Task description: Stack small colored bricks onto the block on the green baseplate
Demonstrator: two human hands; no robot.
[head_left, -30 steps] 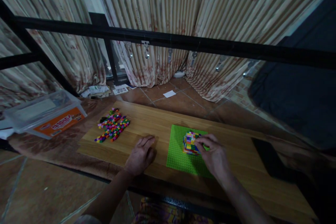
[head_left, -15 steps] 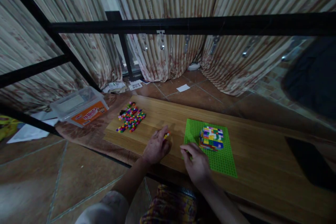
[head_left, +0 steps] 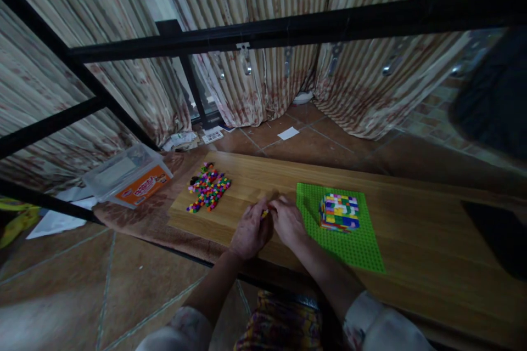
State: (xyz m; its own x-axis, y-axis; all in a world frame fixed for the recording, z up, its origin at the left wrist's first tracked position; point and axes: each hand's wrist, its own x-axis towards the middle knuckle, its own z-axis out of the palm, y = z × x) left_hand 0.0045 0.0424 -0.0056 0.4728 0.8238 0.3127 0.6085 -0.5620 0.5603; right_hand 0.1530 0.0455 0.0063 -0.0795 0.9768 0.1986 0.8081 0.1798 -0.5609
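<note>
My left hand (head_left: 252, 229) rests on the wooden board (head_left: 403, 241) with its fingers curled round a few small coloured bricks (head_left: 264, 212). My right hand (head_left: 288, 220) meets it from the right, fingertips pinched at those same bricks. To the right, a multicoloured brick block (head_left: 340, 211) stands on a green baseplate (head_left: 354, 247), apart from both hands. A pile of loose coloured bricks (head_left: 208, 191) lies at the board's left end.
A clear plastic box with an orange label (head_left: 128, 175) sits left of the board. A black metal frame (head_left: 263, 38) crosses overhead in front of striped curtains. A dark flat object (head_left: 498, 233) lies at the board's right end. Papers lie on the tiled floor.
My right hand left the brick block and moved left to meet my left hand, which lifted its fingers to show small bricks. The view shifted left.
</note>
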